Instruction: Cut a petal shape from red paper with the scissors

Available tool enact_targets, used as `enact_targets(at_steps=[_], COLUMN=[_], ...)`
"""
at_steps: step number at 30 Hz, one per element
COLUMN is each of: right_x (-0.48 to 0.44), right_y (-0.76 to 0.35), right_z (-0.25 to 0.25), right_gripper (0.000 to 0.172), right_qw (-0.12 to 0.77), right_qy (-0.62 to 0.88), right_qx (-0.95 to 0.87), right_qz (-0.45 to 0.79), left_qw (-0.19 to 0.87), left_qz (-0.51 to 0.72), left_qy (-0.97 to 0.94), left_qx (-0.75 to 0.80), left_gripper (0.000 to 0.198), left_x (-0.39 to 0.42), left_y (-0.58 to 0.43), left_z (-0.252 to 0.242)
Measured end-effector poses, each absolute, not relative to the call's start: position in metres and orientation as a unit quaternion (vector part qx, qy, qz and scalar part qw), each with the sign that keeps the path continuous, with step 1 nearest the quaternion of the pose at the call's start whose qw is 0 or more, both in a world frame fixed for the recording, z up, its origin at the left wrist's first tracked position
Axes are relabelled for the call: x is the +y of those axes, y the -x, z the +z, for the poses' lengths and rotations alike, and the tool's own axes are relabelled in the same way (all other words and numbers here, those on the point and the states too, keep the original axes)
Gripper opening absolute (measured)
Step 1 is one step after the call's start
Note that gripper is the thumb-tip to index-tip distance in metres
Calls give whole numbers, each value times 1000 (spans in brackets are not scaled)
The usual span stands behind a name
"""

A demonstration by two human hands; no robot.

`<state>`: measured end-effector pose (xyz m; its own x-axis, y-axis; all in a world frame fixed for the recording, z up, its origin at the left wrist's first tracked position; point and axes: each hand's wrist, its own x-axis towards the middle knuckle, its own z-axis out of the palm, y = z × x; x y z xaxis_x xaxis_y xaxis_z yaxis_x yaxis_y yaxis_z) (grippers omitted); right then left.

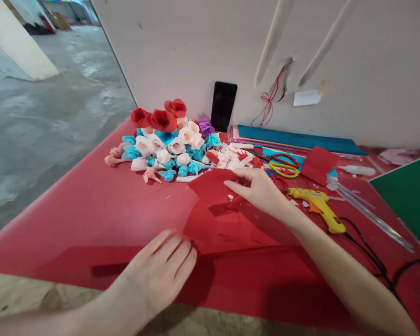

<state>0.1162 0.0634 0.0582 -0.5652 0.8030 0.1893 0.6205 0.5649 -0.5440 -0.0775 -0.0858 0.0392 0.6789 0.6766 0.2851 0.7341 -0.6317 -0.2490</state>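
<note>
Your left hand (159, 270) lies flat, fingers together, pressing the near edge of the red paper sheet (210, 219) onto the red table (73, 219). Your right hand (261, 189) pinches the sheet's far corner, lifted off the surface. I judge the work well along: a pile of finished red, white and blue paper flowers (164, 140) sits beyond, yet this sheet remains uncut. The red-and-yellow scissors (282, 163) and yellow glue gun (317, 205) lie untouched nearby. No readable writing or brand shows.
</note>
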Motion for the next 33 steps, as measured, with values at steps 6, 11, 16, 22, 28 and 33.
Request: enact_targets(at_steps=[6, 11, 16, 22, 28, 33], right_x=[63, 66, 68, 67, 73, 74], right_y=[-109, -113, -117, -106, -91, -84], right_z=[38, 35, 51, 46, 25, 22], right_gripper=[24, 23, 19, 28, 28, 27], right_qw=[163, 230, 220, 42, -20, -29], right_qy=[409, 497, 484, 352, 315, 319], right_qx=[-871, -828, -828, -859, -865, -870], right_qz=[218, 118, 179, 370, 390, 376], left_qw=[117, 96, 98, 130, 118, 100], left_qz=[-80, -55, -49, -65, -70, -69], left_qy=[904, 907, 904, 900, 902, 909], left_qx=[-404, -407, -413, -411, -408, -398], left_gripper=[39, 39, 37, 37, 38, 39], left_x=[-93, -82, -87, -90, -88, -84], left_y=[75, 71, 71, 70, 73, 78], left_z=[20, 17, 22, 26, 23, 15])
